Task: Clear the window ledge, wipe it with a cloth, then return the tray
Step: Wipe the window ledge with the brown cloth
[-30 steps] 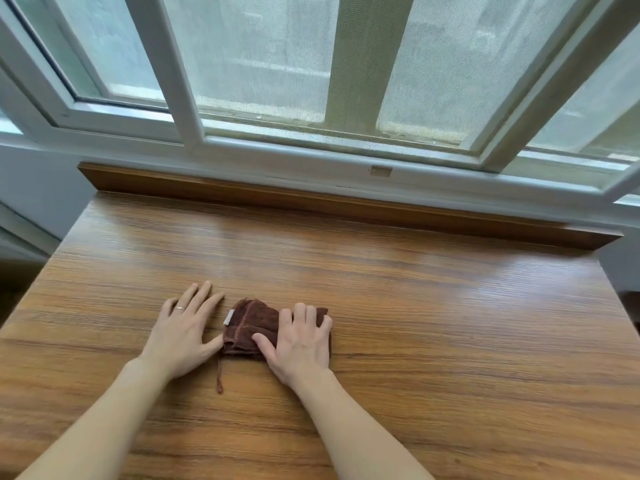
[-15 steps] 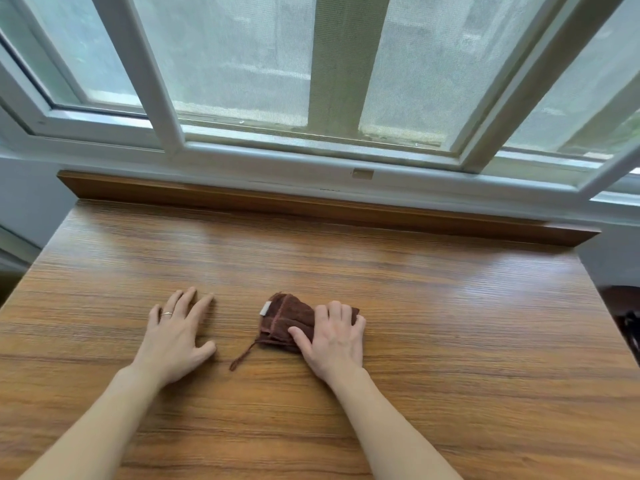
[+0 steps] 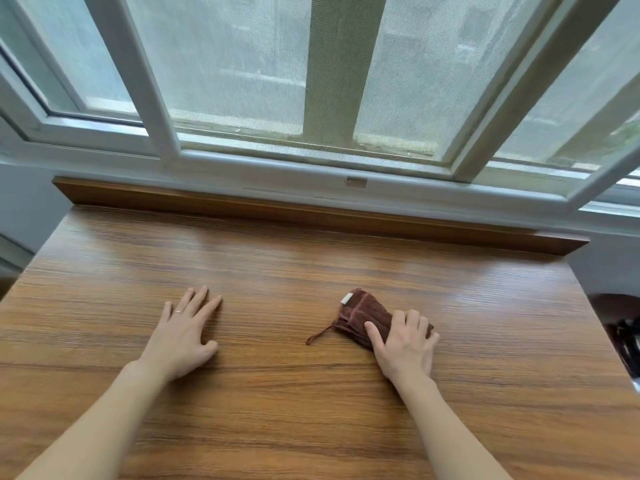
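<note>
A folded dark brown cloth (image 3: 360, 313) with a white tag and a loose loop lies on the wide wooden window ledge (image 3: 311, 265). My right hand (image 3: 405, 344) presses flat on the cloth's right end, fingers straight, covering part of it. My left hand (image 3: 183, 334) rests flat on the bare wood to the left, well apart from the cloth, fingers spread, a ring on one finger. No tray is in view.
A raised wooden lip (image 3: 311, 209) runs along the back of the ledge under the white window frame (image 3: 311, 168). The ledge drops off at its left and right sides. A dark object (image 3: 623, 337) sits low beyond the right edge.
My right hand has slid the cloth to the right across the ledge, away from my left hand. My left hand has stayed flat in about the same place.
</note>
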`<state>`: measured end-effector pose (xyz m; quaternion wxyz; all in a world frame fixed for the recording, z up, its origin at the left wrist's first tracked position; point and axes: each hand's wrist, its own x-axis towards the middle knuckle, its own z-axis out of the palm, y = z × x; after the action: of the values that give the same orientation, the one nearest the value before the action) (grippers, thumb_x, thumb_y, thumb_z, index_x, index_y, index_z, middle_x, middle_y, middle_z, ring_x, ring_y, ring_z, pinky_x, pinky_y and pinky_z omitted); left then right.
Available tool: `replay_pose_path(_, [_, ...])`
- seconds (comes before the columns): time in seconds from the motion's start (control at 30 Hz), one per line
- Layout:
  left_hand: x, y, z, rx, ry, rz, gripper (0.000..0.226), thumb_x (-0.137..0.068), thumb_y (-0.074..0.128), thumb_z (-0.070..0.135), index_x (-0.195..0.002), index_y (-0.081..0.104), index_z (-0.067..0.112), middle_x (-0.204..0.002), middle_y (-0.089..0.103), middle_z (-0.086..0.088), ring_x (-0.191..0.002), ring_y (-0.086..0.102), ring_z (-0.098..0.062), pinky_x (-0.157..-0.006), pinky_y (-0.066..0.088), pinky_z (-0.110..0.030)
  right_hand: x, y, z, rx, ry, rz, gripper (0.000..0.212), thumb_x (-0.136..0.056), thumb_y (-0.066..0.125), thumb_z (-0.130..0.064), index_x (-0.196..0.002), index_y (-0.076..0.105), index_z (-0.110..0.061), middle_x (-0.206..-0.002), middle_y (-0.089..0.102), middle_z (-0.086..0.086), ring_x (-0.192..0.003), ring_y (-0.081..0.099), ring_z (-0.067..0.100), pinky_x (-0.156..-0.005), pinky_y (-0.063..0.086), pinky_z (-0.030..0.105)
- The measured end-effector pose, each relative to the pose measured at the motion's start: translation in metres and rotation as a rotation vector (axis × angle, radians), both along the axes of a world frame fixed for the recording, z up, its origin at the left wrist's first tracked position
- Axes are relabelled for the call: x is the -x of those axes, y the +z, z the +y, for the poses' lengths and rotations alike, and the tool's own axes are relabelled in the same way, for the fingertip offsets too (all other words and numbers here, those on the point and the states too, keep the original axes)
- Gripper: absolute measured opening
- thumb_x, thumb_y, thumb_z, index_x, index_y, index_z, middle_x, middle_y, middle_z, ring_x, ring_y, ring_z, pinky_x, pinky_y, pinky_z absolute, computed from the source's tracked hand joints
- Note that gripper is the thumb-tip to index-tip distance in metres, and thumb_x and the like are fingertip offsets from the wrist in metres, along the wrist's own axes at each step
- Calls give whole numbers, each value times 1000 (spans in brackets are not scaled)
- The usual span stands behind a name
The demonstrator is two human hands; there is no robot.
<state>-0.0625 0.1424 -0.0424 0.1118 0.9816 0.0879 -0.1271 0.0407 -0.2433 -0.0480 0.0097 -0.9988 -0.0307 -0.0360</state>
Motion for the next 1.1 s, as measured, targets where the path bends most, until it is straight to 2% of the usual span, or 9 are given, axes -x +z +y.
replay_pose_path(0.27, [2, 1, 4, 8, -27, 3, 97, -61, 24, 57, -155, 13, 32, -162, 1, 3, -149, -6, -16, -120, 4, -48, 2, 1, 31, 9, 39, 31, 69, -85, 23, -71, -101, 61, -15, -101, 55, 7, -96, 48, 28, -86, 38, 53])
replay_pose_path(0.5, [-1, 8, 2, -1, -18, 54, 100, -58, 20, 59, -155, 8, 33, -162, -5, 4, -149, -10, -16, -121, 1, -46, 21, 1, 122, -24, 225, 3, 59, -82, 36, -70, -89, 61, -18, -91, 55, 7, -84, 49, 28, -77, 39, 50])
replay_pose_path(0.7, [-2, 8, -2, -10, 2, 60, 101, -58, 21, 59, -155, 10, 33, -163, -5, 4, -150, -10, -16, -121, 1, -46, 35, 2, 182, -74, 352, -17, 61, -81, 36, -70, -88, 63, -16, -91, 55, 8, -82, 48, 29, -73, 41, 53])
replay_pose_path(0.8, [-3, 8, -4, -15, 10, 62, 96, -63, 30, 55, -154, 14, 30, -163, -5, 3, -150, -10, -16, -120, 0, -46, 37, 2, 198, -72, 404, 0, 63, -82, 34, -71, -92, 63, -16, -94, 56, 8, -85, 48, 29, -76, 40, 53])
replay_pose_path(0.93, [-2, 9, -1, 11, 14, 35, 101, -56, 24, 59, -153, 18, 31, -163, 2, 4, -150, -4, -17, -120, 4, -47, 34, 0, 194, -77, 452, -13, 61, -82, 37, -71, -92, 61, -17, -95, 56, 7, -86, 49, 29, -76, 42, 52])
replay_pose_path(1.1, [-4, 9, -2, 21, 26, 48, 94, -63, 39, 53, -153, 19, 33, -163, 4, 5, -150, -2, -17, -120, 5, -47, 20, -1, 167, -64, 433, -41, 60, -84, 36, -71, -92, 60, -17, -95, 55, 6, -85, 49, 28, -77, 42, 51])
